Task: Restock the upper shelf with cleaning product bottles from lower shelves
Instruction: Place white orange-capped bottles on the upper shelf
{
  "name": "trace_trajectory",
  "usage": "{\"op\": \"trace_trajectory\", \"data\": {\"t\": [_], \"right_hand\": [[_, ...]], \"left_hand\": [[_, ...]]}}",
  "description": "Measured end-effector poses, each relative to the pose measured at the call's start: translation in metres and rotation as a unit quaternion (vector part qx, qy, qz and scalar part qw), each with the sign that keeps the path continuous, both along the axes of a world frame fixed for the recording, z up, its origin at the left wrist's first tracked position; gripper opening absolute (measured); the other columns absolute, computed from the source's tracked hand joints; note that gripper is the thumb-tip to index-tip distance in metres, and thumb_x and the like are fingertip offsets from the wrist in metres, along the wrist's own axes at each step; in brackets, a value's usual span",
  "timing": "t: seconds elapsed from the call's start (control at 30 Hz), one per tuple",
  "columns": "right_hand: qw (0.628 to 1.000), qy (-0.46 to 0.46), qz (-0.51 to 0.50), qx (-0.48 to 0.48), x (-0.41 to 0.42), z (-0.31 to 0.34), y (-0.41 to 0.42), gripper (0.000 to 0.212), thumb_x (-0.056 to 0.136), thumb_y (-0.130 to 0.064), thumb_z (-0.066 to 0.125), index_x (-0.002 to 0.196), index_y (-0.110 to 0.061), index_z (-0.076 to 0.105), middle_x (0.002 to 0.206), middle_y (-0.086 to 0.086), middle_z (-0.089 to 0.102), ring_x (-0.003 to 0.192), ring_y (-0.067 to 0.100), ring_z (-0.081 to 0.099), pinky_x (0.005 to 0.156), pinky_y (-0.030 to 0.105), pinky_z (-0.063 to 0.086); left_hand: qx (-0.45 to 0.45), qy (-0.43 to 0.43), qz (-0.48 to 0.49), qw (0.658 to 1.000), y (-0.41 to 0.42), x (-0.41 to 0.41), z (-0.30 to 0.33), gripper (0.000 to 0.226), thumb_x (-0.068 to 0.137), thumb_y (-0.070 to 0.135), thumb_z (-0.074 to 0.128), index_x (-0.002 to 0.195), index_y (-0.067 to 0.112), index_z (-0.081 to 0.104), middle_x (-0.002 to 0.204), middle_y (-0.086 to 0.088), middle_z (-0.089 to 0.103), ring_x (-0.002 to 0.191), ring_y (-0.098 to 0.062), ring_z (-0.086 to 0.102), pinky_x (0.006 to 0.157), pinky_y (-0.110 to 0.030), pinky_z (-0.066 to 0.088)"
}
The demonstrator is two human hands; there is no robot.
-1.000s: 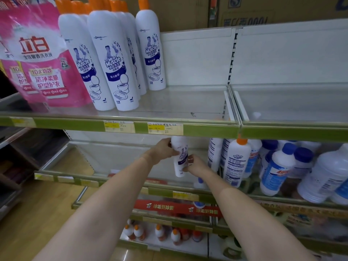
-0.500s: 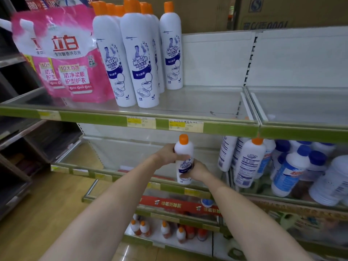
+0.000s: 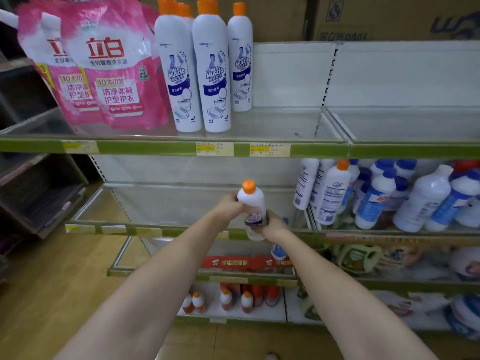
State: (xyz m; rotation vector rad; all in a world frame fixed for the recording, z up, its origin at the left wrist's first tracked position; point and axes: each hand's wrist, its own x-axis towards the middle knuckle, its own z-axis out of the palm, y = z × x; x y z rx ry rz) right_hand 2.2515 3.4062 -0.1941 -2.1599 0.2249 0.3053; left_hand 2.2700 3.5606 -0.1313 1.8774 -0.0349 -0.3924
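Both hands hold one white bottle (image 3: pixel 252 203) with an orange cap, upright, in front of the middle shelf (image 3: pixel 181 231) edge. The left hand (image 3: pixel 228 205) has its fingers wrapped round the bottle's shoulder; the right hand (image 3: pixel 272 224) grips its lower body, hiding part of the purple label. Beyond and above, the upper shelf (image 3: pixel 298 150) carries tall bottles (image 3: pixel 211 71) marked "Mr Muscle" towards its left end, beside pink pouches (image 3: pixel 114 74) reading "立白".

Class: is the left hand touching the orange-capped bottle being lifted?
Touching. The head view shows the left hand wrapped against the bottle just below its cap.
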Motion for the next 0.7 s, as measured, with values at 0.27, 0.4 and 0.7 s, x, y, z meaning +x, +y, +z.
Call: {"op": "trace_trajectory", "data": {"t": [0.27,0.4,0.7], "right_hand": [[0.991,0.057,0.106,0.059,-0.069,0.012,0.042,0.06,0.092,-0.04,0.07,0.145,-0.02,0.048,0.14,0.003,0.06,0.126,0.023,0.057,0.102,0.037,0.048],[0.985,0.092,0.127,0.077,-0.09,0.009,0.063,0.064,0.082,-0.038,0.081,0.138,-0.022,0.054,0.132,-0.001,0.066,0.118,0.018,0.064,0.105,0.046,0.051],[0.969,0.144,0.157,0.124,-0.13,0.019,0.102,0.054,0.088,-0.033,0.076,0.136,-0.021,0.055,0.13,-0.003,0.067,0.117,0.016,0.064,0.103,0.042,0.052]], "left_hand": [[-0.095,0.048,0.065,0.992,0.044,-0.043,-0.007,0.053,0.073,0.026,0.087,0.116,0.006,0.063,0.099,-0.009,0.075,0.085,-0.023,0.072,0.069,-0.033,0.058],[-0.12,0.069,0.103,0.985,0.066,-0.057,-0.011,0.061,0.066,0.044,0.089,0.109,0.008,0.065,0.091,-0.007,0.077,0.084,-0.026,0.074,0.085,-0.045,0.059],[-0.131,0.097,0.171,0.972,0.111,-0.083,-0.013,0.076,0.057,0.058,0.089,0.104,0.004,0.063,0.089,-0.01,0.076,0.079,-0.029,0.075,0.081,-0.045,0.061]]}}
